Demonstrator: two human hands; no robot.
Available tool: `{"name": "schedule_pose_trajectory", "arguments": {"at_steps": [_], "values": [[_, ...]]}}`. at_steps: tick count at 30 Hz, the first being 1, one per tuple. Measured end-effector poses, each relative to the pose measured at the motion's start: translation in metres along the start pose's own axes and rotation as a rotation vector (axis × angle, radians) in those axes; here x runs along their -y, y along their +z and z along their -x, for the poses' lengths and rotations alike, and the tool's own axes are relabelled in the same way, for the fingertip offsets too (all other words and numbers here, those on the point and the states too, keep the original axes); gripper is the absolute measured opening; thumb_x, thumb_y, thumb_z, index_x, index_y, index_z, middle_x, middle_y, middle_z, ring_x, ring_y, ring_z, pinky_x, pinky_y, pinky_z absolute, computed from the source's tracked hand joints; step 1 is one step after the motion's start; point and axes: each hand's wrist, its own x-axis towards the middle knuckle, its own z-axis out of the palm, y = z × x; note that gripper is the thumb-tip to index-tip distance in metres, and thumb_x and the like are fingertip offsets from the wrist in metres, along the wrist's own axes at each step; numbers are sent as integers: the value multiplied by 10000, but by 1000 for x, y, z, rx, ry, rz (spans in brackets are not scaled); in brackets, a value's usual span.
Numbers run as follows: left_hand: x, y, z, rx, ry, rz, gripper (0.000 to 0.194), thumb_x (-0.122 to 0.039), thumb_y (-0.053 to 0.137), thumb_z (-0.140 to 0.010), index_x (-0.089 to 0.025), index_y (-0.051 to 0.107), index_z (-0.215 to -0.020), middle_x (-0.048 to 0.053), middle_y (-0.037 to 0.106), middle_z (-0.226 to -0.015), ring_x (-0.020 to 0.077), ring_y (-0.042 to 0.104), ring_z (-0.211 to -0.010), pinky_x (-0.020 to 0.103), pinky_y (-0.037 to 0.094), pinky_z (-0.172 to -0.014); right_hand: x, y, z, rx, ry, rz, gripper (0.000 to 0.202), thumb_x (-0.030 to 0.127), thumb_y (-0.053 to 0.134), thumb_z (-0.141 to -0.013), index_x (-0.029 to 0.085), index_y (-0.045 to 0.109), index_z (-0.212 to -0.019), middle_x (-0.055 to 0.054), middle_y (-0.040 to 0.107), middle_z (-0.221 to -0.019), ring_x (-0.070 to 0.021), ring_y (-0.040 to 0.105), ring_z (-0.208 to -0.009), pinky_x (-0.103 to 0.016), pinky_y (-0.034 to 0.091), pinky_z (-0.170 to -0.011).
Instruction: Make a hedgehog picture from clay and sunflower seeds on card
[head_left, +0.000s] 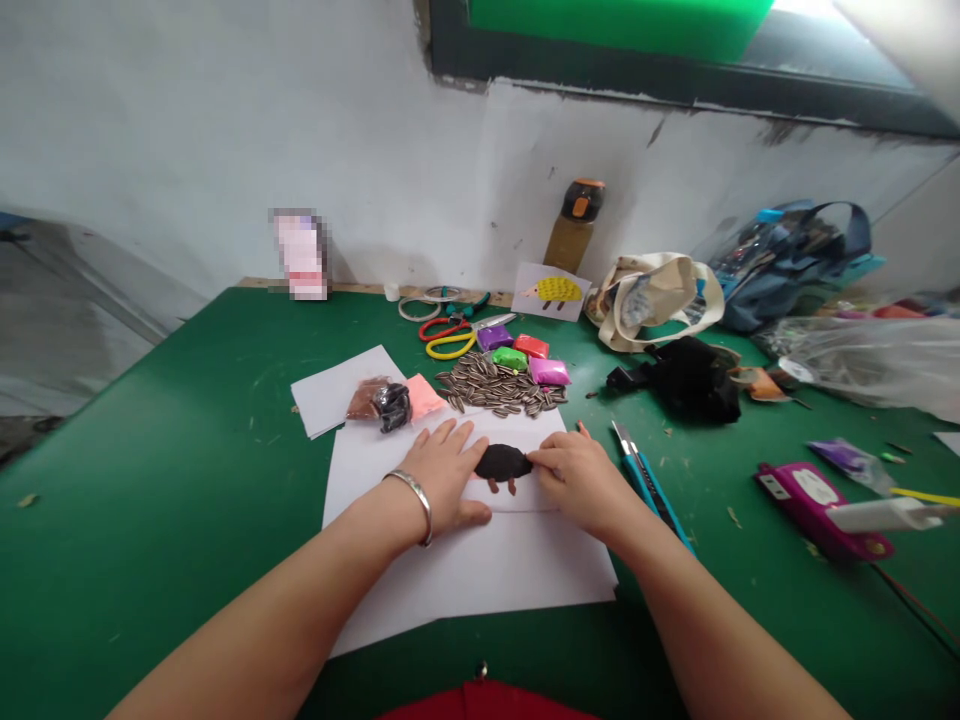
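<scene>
That's one flat black oval (502, 463), two stubby brown legs (512, 487), four brick-shaped packets (550, 371) in purple, red, green, pink! One teal utility knife (651, 482), one yellow hedgehog card (560, 290), striped seeds (484, 382) too many to count!

Glare whitens the upper-right window (675, 78), soft shadow flanks the bottle (570, 235), and pixelation masks a pink object (301, 252).

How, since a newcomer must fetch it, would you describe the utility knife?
On the green tabletop, find the white rectangular paper sheets. Right of them, beside the right hand, lies a slender teal utility knife. Unlike the crumpled black bundle beyond it, it's straight and silver-tipped.
</scene>
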Motion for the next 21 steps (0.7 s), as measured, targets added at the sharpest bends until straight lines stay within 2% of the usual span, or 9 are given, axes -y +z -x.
{"name": "schedule_pose_trajectory", "arguments": {"at_steps": [9, 15, 21], "values": [[-1, -3, 1, -4, 0, -3, 829, -545, 672, -622, -181, 401, -1316, 164, 332, -1423, 399, 273, -1290, 548, 267, -1017, 7, 2, 0, -43, 25, 95, 174, 196, 524, -839, 220, 682, -770, -25, 626, -817, -178, 548, -837, -414, 218, -974], [-5, -8, 1, 39, -17, -9, 844, -533, 673, -631, -169, 385, -1336, 167, 319, -1432, 401, 266, -1293, 547, 269, -1019, 11, 6, 0, -70, -1, 180, 226, 195, 496, -867, 206, 655, -706, -26, 616, -763, -178, 534, -802, -400, 217, -950], [-4, -5, 1, 34, -28, -1, 868, -551, 671, -628, -169, 373, -1348, 164, 288, -1452, 397, 226, -1322, 540, 239, -1049, 10, 7, 0, -63, 20, 149, 239, 198, 496, -863, 203, 651, -680, -19, 608, -746, -160, 537, -779, -383, 214, -948]]}}
